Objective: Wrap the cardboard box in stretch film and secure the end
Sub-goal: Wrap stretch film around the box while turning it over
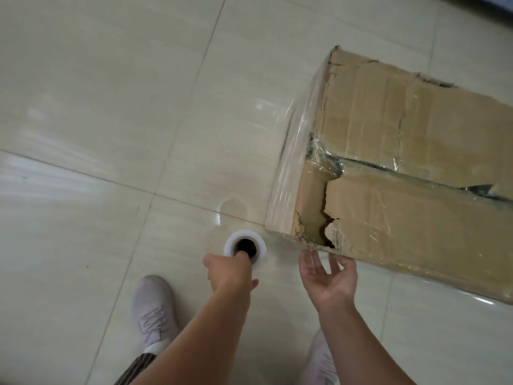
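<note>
risk first: box is torn along the top and at the corner nearest the right hand; a hard pull on the film could, i judge, crush that corner further or drag the box across the glossy floor; too little pull would leave loose, wrinkled layers; film between roll and box is too faint to trace, so cannot say if it is taut; roll hangs from a finger-hold in its core only, so it might slip off or spin free and spill film; shoe sits below the left forearm, and a trailing tail could catch underfoot.

pose: left hand reaches forward and down, back of hand up, fingers hooked into the dark core, clamped on the roll; roll sits just ahead of its knuckles, open end facing up; right hand is palm up, fingers spread and relaxed, holding nothing; its fingertips are at the box's near edge, touching or just short, cannot tell; box lies ahead and outward of the right hand, flat on the floor, end face under film.
</note>
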